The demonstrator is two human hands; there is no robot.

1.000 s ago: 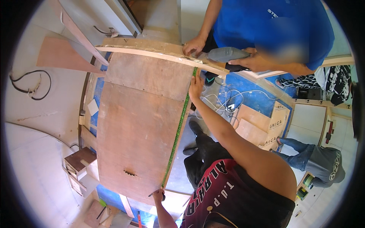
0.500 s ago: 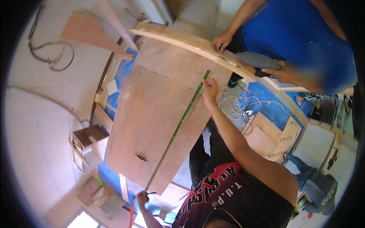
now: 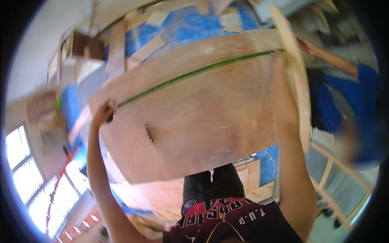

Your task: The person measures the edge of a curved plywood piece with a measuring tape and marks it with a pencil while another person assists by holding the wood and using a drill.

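A large plywood panel (image 3: 210, 109) lies before me. A green tape measure blade (image 3: 194, 73) is stretched across it near its far edge. At the panel's left end, my left hand (image 3: 105, 112) is closed around the dark case of the tape measure. My right hand (image 3: 279, 60), blurred, has its fingers closed at the blade's other end, by a long wooden strip (image 3: 298, 77) along the panel's right edge. A dark jagged mark (image 3: 150, 134) shows on the panel's left part.
Beyond the panel, blue sheeting (image 3: 174, 28) covers the floor, with loose wood offcuts (image 3: 150, 52) on it. A co-worker in a blue shirt (image 3: 344, 97) is at the right, one hand by the strip. An open wooden box (image 3: 81, 48) stands far left, above a bright window (image 3: 24, 162).
The view has turned, so the panel lies more crosswise. The tape measure has shifted from the panel's near side to its far side, both my hands moving with it.
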